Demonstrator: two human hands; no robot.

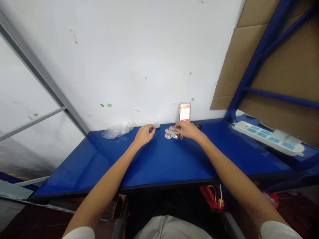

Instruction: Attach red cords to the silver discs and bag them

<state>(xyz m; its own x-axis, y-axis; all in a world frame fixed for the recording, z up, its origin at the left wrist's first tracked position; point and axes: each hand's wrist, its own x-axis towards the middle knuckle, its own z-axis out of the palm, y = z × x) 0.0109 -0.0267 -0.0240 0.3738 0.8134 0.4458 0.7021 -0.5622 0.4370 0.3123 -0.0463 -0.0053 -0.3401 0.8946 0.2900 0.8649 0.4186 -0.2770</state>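
Observation:
Several thin round silvery discs point(168, 135) with short red wires or loops lie in a cluster on the blue table point(159, 159). My right hand point(188, 129) reaches over this cluster from the right, its fingertips pinched at a red wire among the discs. To the left of them, my left hand point(145, 133) has curled fingers, with a gap between thumb and forefinger. Just beyond its fingertips sits a small stack of pale discs point(157, 125); I cannot tell whether the fingers touch it.
A lit phone point(184, 112) leans against the white wall point(149, 59) behind the discs. Crumpled clear plastic point(117, 130) lies at the back left. A small black item point(199, 125) is beside my right hand. A white power strip point(269, 137) lies to the right, near blue framing point(259, 63).

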